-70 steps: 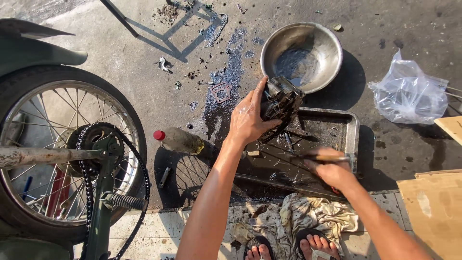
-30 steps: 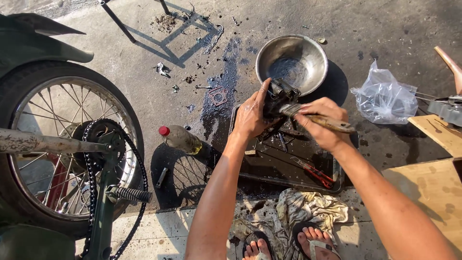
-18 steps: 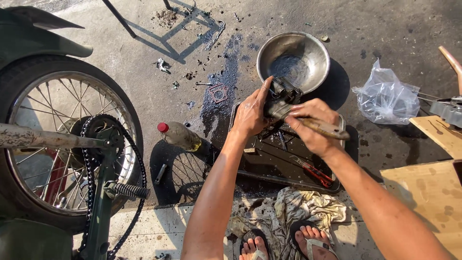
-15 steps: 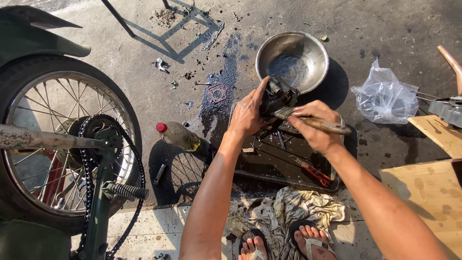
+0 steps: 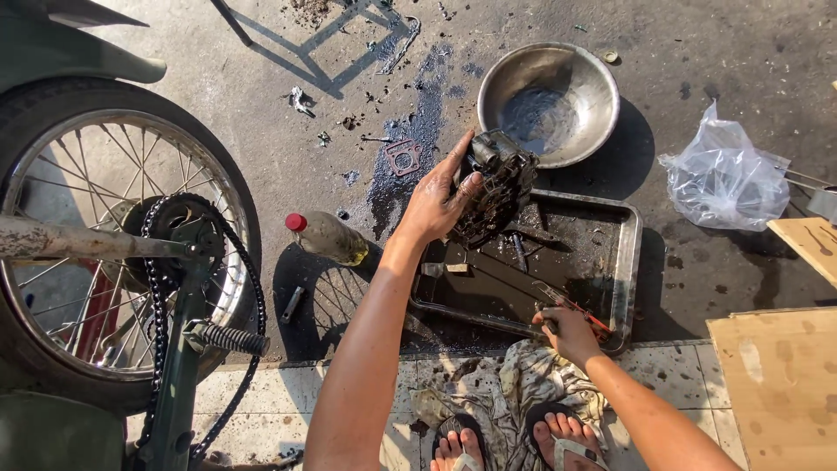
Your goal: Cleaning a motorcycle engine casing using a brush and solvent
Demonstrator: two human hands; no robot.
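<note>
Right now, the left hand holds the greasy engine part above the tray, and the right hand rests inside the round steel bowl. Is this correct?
Not quite. The left hand does hold the engine part above the tray, but the right hand is not in the steel bowl. It is at the tray's near edge, on a red-handled tool. The head view shows this.

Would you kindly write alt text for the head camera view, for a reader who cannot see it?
A person's left hand holds a dark, greasy engine part above a shallow oily metal tray on concrete, while the right hand grips a red-handled tool at the tray's near edge. A steel bowl sits beyond; a spoked motorcycle wheel with chain stands left.
</note>
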